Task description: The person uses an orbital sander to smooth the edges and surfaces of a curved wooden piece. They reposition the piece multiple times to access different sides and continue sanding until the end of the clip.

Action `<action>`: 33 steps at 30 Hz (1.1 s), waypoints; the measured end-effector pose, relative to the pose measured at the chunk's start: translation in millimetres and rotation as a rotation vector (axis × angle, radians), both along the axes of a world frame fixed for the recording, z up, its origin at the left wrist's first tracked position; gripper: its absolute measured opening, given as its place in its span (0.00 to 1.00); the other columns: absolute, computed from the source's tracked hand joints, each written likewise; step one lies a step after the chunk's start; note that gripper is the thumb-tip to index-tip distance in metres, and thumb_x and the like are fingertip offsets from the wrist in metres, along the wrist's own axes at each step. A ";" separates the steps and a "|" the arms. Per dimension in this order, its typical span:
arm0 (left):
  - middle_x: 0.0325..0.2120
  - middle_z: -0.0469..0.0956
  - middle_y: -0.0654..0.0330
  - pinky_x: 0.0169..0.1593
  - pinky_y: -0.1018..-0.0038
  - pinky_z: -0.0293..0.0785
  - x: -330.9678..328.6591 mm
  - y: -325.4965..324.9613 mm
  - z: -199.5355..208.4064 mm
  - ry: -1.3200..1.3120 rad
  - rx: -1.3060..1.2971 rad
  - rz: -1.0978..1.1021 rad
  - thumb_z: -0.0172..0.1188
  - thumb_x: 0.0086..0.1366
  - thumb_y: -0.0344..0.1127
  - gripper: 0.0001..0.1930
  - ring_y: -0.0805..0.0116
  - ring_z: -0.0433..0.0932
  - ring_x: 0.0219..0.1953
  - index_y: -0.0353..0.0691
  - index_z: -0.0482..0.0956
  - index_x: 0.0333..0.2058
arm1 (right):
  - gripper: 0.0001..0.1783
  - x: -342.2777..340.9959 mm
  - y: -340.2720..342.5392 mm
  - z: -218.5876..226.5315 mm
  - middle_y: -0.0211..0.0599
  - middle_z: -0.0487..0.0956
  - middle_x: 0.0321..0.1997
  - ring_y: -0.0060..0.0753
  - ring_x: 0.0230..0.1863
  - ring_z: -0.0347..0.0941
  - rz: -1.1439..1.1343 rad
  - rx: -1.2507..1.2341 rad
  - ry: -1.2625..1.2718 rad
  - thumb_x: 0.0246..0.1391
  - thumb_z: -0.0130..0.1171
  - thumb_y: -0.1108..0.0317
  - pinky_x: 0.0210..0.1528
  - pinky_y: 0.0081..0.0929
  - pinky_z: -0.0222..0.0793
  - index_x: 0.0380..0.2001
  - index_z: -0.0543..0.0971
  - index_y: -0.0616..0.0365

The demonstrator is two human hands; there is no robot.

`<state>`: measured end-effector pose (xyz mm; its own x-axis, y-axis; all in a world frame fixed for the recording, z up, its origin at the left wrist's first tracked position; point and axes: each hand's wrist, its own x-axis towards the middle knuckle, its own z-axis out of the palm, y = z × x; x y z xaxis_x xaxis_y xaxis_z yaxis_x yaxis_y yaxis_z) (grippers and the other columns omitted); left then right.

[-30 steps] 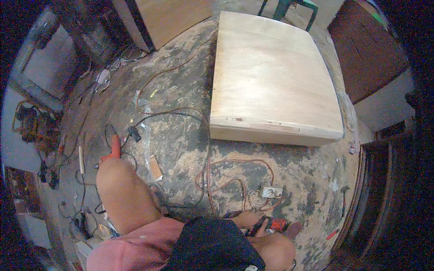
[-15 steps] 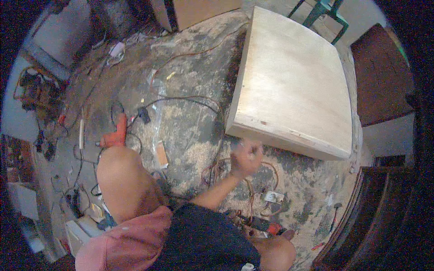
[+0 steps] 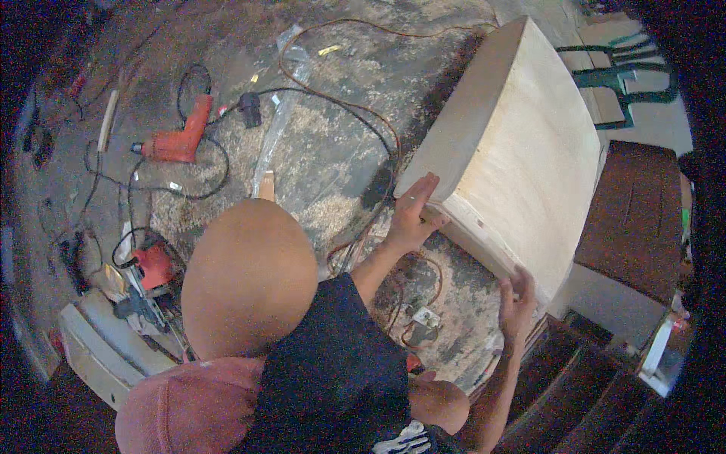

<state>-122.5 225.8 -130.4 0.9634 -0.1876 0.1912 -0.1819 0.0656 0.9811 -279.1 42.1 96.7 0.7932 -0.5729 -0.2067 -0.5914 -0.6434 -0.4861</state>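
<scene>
A large pale plywood box (image 3: 541, 151) stands on the floor at the right, with its broad smooth face and its left side wall both showing. My left hand (image 3: 414, 217) grips its near left corner, fingers along the side wall and thumb at the front edge. Further right, my right hand (image 3: 517, 306) holds the same near edge by its right end, fingertips bent over the rim. The underside of the box is hidden.
An orange power drill (image 3: 181, 136) lies on the stained floor at left, its black cord looping round. A brown cord and a white socket strip (image 3: 426, 316) lie below the box. Dark wooden furniture (image 3: 560, 378) stands lower right, a green plastic chair (image 3: 620, 79) upper right.
My left hand has gone from a blurred position just below the box to its corner. My right hand has come onto the near edge. The box shows more of its left side, and the view has shifted.
</scene>
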 end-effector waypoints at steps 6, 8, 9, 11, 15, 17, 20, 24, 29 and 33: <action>0.71 0.64 0.46 0.73 0.53 0.59 -0.1 -0.3 0.7 0.109 0.070 -0.044 0.70 0.57 0.64 0.50 0.45 0.62 0.73 0.39 0.65 0.71 | 0.43 108.8 8.6 -32.9 0.55 0.67 0.68 0.53 0.67 0.67 0.136 -0.324 0.042 0.59 0.69 0.56 0.63 0.46 0.70 0.72 0.64 0.58; 0.72 0.63 0.47 0.73 0.53 0.58 -0.7 0.8 0.4 0.123 0.081 -0.057 0.70 0.56 0.67 0.52 0.46 0.60 0.73 0.41 0.64 0.71 | 0.48 118.4 11.8 -47.4 0.60 0.61 0.73 0.61 0.73 0.59 0.244 -0.327 0.038 0.57 0.70 0.49 0.72 0.53 0.57 0.74 0.60 0.57; 0.72 0.63 0.46 0.73 0.52 0.57 -0.8 1.6 0.4 0.127 0.067 -0.046 0.70 0.55 0.67 0.53 0.46 0.60 0.73 0.41 0.64 0.72 | 0.49 118.7 12.4 -51.1 0.62 0.60 0.74 0.62 0.74 0.57 0.270 -0.393 0.079 0.58 0.69 0.48 0.74 0.54 0.55 0.74 0.60 0.58; 0.71 0.63 0.46 0.73 0.50 0.56 -0.5 2.8 1.0 0.162 0.051 -0.057 0.70 0.54 0.68 0.54 0.46 0.60 0.73 0.41 0.63 0.72 | 0.48 116.9 11.6 -55.6 0.65 0.54 0.77 0.66 0.78 0.50 0.244 -0.421 0.199 0.59 0.67 0.46 0.76 0.56 0.49 0.74 0.59 0.59; 0.71 0.64 0.45 0.72 0.48 0.56 2.5 1.6 13.3 0.145 0.040 0.009 0.72 0.52 0.65 0.53 0.45 0.61 0.73 0.41 0.65 0.71 | 0.49 111.5 7.1 -54.5 0.67 0.52 0.78 0.68 0.79 0.48 0.360 -0.388 0.168 0.63 0.62 0.45 0.77 0.57 0.47 0.75 0.55 0.60; 0.70 0.64 0.45 0.72 0.47 0.56 6.0 -1.3 23.6 0.161 -0.017 0.045 0.73 0.51 0.64 0.53 0.45 0.62 0.72 0.40 0.66 0.70 | 0.49 111.8 6.1 -55.1 0.68 0.51 0.79 0.69 0.79 0.46 0.371 -0.375 0.180 0.65 0.60 0.43 0.77 0.58 0.46 0.77 0.52 0.60; 0.69 0.65 0.45 0.72 0.49 0.57 11.4 -11.6 39.4 0.183 0.088 -0.002 0.75 0.50 0.62 0.52 0.46 0.63 0.71 0.40 0.68 0.69 | 0.50 112.6 7.4 -58.4 0.70 0.47 0.79 0.70 0.80 0.42 0.395 -0.382 0.197 0.68 0.54 0.41 0.78 0.58 0.44 0.78 0.47 0.60; 0.68 0.67 0.48 0.71 0.50 0.57 17.2 -17.8 44.1 0.246 0.032 0.032 0.76 0.47 0.61 0.52 0.48 0.65 0.70 0.40 0.70 0.67 | 0.51 111.1 10.0 -61.6 0.70 0.43 0.80 0.70 0.81 0.39 0.392 -0.411 0.274 0.70 0.47 0.37 0.78 0.58 0.41 0.78 0.43 0.61; 0.68 0.69 0.51 0.71 0.51 0.59 18.4 -18.9 38.6 0.243 0.031 0.045 0.77 0.46 0.63 0.52 0.49 0.66 0.70 0.41 0.72 0.66 | 0.53 109.8 11.3 -63.0 0.70 0.38 0.81 0.69 0.82 0.35 0.375 -0.398 0.282 0.70 0.41 0.32 0.79 0.57 0.37 0.79 0.41 0.62; 0.68 0.69 0.51 0.71 0.52 0.59 17.7 -19.5 39.8 0.243 0.036 0.067 0.76 0.46 0.64 0.52 0.49 0.66 0.70 0.41 0.72 0.66 | 0.54 111.1 13.8 -62.2 0.71 0.38 0.81 0.69 0.82 0.34 0.350 -0.391 0.306 0.69 0.40 0.31 0.79 0.56 0.36 0.78 0.40 0.62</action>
<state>-104.8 206.3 -90.6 0.9908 -0.1244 -0.0534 0.0571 0.0261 0.9980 -168.0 55.8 34.6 0.8862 -0.3681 -0.2815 -0.3878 -0.9216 -0.0158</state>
